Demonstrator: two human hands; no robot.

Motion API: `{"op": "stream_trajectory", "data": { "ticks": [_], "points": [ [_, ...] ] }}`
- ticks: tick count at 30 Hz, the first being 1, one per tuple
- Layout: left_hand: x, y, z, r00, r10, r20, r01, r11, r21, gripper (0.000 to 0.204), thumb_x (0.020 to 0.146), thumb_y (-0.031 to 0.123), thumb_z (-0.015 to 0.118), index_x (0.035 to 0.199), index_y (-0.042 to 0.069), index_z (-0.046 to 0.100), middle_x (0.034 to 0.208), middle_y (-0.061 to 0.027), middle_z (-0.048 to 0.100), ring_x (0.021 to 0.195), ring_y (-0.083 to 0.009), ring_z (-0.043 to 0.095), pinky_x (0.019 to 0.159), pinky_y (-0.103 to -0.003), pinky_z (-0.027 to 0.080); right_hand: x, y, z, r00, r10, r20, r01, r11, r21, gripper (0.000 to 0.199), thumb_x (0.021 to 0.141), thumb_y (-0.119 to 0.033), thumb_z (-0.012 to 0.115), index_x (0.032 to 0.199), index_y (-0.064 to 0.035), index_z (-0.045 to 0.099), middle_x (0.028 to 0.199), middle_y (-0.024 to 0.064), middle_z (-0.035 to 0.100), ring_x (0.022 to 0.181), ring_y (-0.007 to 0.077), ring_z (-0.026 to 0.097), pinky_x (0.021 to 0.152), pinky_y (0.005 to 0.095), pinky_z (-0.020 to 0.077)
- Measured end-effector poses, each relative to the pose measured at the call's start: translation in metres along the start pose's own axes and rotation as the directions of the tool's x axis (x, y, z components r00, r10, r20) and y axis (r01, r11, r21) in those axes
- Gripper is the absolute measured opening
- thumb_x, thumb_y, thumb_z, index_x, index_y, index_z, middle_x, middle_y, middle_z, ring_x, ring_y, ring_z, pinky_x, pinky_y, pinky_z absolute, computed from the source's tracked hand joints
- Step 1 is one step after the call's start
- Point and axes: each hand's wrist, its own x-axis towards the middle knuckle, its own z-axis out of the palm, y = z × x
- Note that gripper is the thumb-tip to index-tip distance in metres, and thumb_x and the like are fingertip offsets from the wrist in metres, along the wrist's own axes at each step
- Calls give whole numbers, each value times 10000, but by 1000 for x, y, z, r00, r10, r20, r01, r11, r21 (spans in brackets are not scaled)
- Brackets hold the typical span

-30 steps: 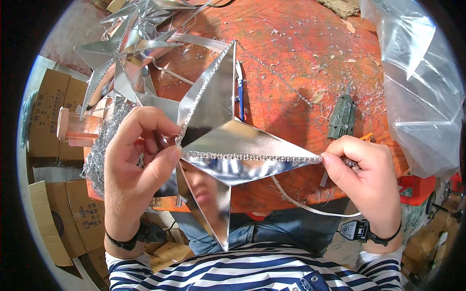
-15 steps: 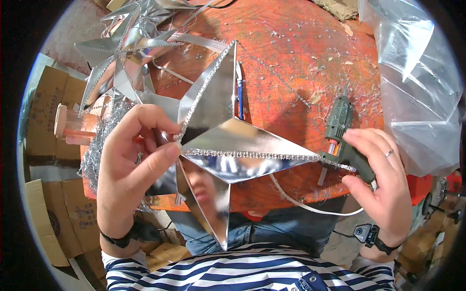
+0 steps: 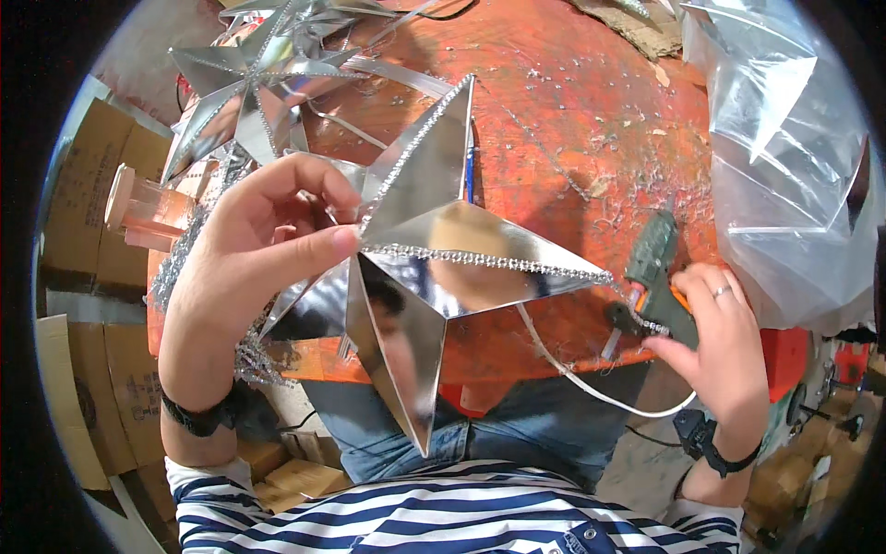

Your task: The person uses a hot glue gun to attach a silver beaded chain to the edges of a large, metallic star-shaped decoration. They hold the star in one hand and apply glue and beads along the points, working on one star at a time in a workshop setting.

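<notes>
My left hand (image 3: pixel 281 222) pinches a shiny silver five-pointed star (image 3: pixel 429 198) near its middle, with the thumb on the front; the fingers behind are partly hidden. Silver bead trim (image 3: pixel 480 262) runs along the ridges of its upper and right points. Past the right tip, the trim's loose end hangs beside the dark green glue gun (image 3: pixel 657 247). Curled around that gun's handle is my right hand (image 3: pixel 715 319), thumb low and fingers by the orange trigger. The gun rests on the table with its nozzle pointing away from me.
Another trimmed silver star (image 3: pixel 247 92) lies at the far left, beside a heap of silver trim (image 3: pixel 173 277) and a clear plastic container (image 3: pixel 148 208). Clear plastic sheeting (image 3: pixel 784 185) covers the right side. A white cord (image 3: pixel 591 395) loops along the front edge of the red-orange table (image 3: pixel 554 83).
My right hand has closed around the glue gun's handle, and its nozzle has shifted slightly. The star in my left hand has risen a little and tilted, its right point slanting down.
</notes>
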Motion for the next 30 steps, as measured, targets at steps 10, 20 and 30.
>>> {"op": "stream_trajectory", "data": {
  "ticks": [10,20,30],
  "points": [
    [-6,8,6,1000,11,0,-11,995,104,291,809,89,689,1080,12,614,904,-12,609,826,-54,546,744,-190,432,-62,-5,-7,996,84,-17,-85,996,-13,543,590,-36,730,1085,14,514,1108,196,510,1043,379,492,870,436,425],
    [-11,-10,3,987,153,-40,-157,981,-113,321,897,75,544,1213,13,557,1048,-46,631,848,-84,581,735,-218,464,-92,13,0,978,123,-169,-74,960,272,411,767,-158,631,1117,43,552,1172,219,567,1078,366,553,925,406,425],
    [-76,-86,8,373,506,-777,-557,792,249,292,944,148,484,1193,-5,468,1128,-128,539,952,-179,536,864,-327,424,-43,-3,-3,923,41,-383,242,712,660,534,799,-411,653,1098,25,575,1176,152,593,1022,280,589,945,400,435]
  ]
}}
